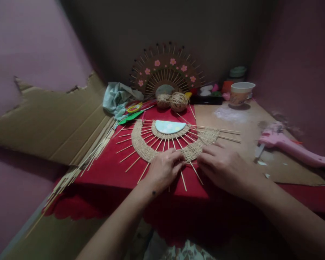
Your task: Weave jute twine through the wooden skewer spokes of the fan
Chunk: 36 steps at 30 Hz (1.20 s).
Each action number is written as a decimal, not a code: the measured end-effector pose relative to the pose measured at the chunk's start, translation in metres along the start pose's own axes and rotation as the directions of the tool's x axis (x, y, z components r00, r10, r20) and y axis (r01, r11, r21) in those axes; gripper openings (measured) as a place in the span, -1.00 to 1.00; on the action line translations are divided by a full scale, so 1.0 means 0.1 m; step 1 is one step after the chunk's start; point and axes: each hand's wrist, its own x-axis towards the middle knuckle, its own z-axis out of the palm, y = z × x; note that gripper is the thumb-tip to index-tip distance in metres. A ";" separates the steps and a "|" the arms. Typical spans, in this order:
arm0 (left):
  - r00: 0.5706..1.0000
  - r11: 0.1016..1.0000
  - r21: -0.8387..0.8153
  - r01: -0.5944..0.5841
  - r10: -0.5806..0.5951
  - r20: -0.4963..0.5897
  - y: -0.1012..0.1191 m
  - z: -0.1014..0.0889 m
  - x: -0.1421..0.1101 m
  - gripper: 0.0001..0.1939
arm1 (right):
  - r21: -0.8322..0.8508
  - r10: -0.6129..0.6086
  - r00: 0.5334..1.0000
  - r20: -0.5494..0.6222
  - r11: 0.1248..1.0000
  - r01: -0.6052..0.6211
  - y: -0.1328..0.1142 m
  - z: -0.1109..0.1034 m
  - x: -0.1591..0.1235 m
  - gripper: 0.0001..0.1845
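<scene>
A half-round woven fan [141, 146] lies flat on the red cloth, with thin sticks radiating out past its twine bands. At its centre sits a pale blue half-disc [170, 126]. My left hand [165, 164] is closed at the band's near edge, fingertips pinched over a stick. To its right, my right hand [222, 164] has its fingers curled against the band's outer right part. Its fingertips are partly hidden, as is any loose strand between the two hands.
Behind stand a finished flowered fan [166, 66] and two twine balls [178, 102]. Loose sticks [78, 173], scissors [134, 107] and a crumpled cloth [119, 95] lie left. On the cardboard at right are a cup [241, 94] and a pink glue gun [295, 144]. Walls close both sides.
</scene>
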 end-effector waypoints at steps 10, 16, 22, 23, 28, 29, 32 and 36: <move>0.999 0.999 -0.019 0.036 -0.036 0.034 0.04 -0.03 -0.01 -0.96 | 0.208 -0.026 0.997 0.077 0.978 0.009 -0.04 -0.20 -0.22 -0.74; 0.999 0.999 -0.025 0.036 -0.035 0.034 0.02 -0.03 -0.02 -0.98 | 0.322 -0.047 0.987 0.153 0.947 -0.005 -0.14 -0.23 -0.34 -0.79; 1.000 0.999 -0.045 -0.002 0.003 0.019 0.02 -0.01 -0.02 -0.88 | 0.311 -0.064 0.982 0.175 0.951 0.007 -0.22 -0.18 -0.36 -0.75; 1.000 0.999 -0.028 -0.018 0.019 0.023 0.02 -0.01 -0.02 -0.85 | 0.308 -0.069 0.982 0.175 0.951 0.012 -0.22 -0.18 -0.36 -0.75; 0.985 0.972 0.179 -0.155 0.139 0.099 0.06 -0.05 0.00 -0.76 | 0.248 -0.036 0.990 0.135 0.969 0.002 -0.18 -0.16 -0.41 -0.75; 0.978 0.957 0.214 -0.195 0.173 0.119 0.08 -0.06 0.00 -0.76 | 0.237 -0.030 0.992 0.122 0.971 0.000 -0.17 -0.15 -0.42 -0.75; 0.939 0.915 0.232 -0.329 0.291 0.181 0.14 -0.08 0.02 -0.79 | 0.225 -0.027 0.995 0.091 0.974 0.006 -0.15 -0.13 -0.45 -0.76; 0.880 0.869 0.195 -0.455 0.406 0.245 0.19 -0.08 0.06 -0.84 | 0.202 -0.017 0.999 0.045 0.979 0.007 -0.13 -0.09 -0.47 -0.78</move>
